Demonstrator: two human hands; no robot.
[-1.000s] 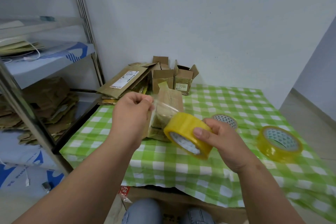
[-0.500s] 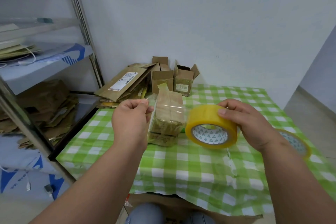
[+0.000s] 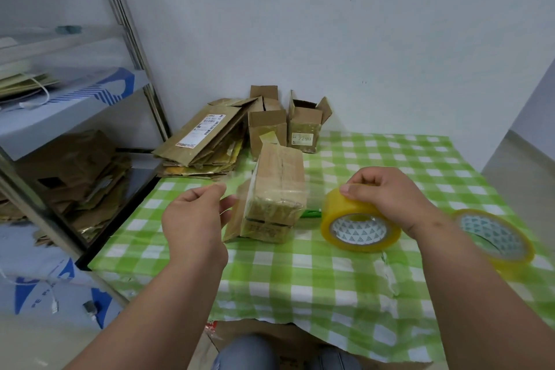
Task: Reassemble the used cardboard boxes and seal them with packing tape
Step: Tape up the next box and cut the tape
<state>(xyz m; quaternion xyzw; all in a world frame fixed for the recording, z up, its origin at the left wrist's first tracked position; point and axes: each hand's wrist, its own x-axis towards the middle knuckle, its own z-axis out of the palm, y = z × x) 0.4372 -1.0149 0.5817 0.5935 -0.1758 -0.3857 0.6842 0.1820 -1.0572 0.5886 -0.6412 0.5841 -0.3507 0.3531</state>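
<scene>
The right hand grips a glossy yellow tape roll standing on edge on the checked desk. The left hand pinches the clear tape end stretched across a small taped cardboard box between the hands. Beyond, two open-flapped boxes and flattened cardboard; a second roll lies right of the right hand.

Likely storeroom, metal shelving, flattened cardboard

A small brown cardboard box, wrapped in clear tape, stands on the green-checked table. Just right of it a yellowish packing tape roll stands on edge.
</scene>
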